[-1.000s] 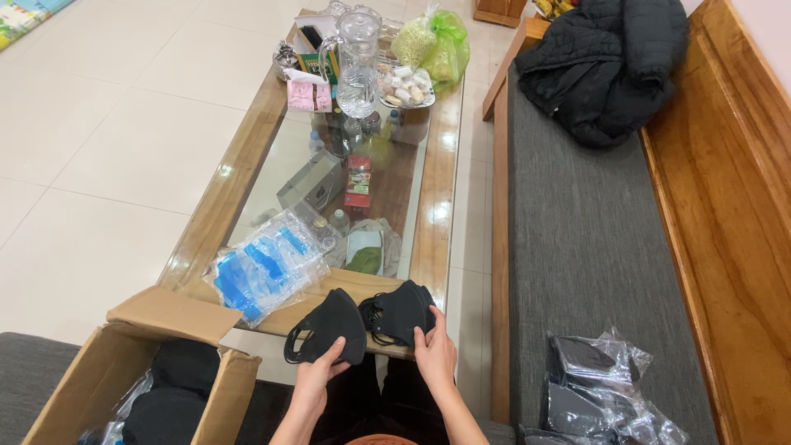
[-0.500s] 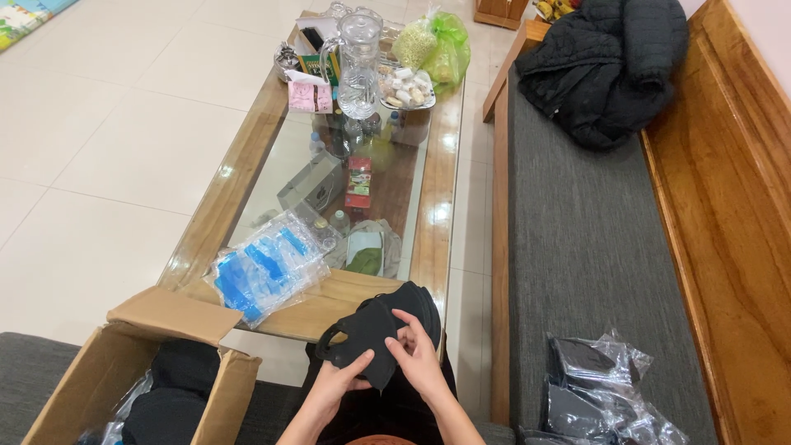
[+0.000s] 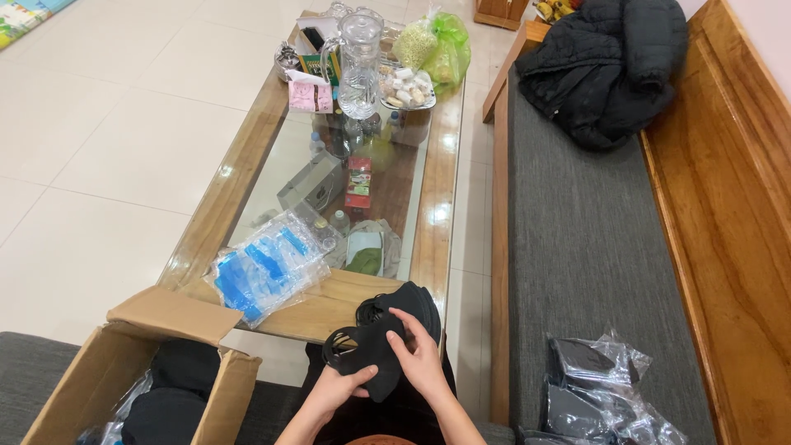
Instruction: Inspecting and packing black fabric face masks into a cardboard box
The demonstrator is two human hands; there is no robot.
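Both of my hands hold a small stack of black face masks (image 3: 379, 334) at the near edge of the coffee table (image 3: 437, 222). My left hand (image 3: 339, 386) grips the stack from below. My right hand (image 3: 418, 356) pinches its top, fingers on the ear loops. A clear plastic pack with blue printing (image 3: 264, 268) lies on the table just left of the masks. An open cardboard box (image 3: 111, 371) with more black masks inside stands at my lower left.
The glass-topped table carries a clear jug (image 3: 360, 62), a pink box (image 3: 310, 96), a bowl of small white items (image 3: 405, 86) and green bags (image 3: 441, 45). A wooden bench with grey cushion (image 3: 577, 239) on the right holds a black jacket (image 3: 614, 62) and bagged black masks (image 3: 601, 391).
A second ago I held two masks apart, one in each hand. I have since brought them together into one stack, gripped by both hands close to my body.
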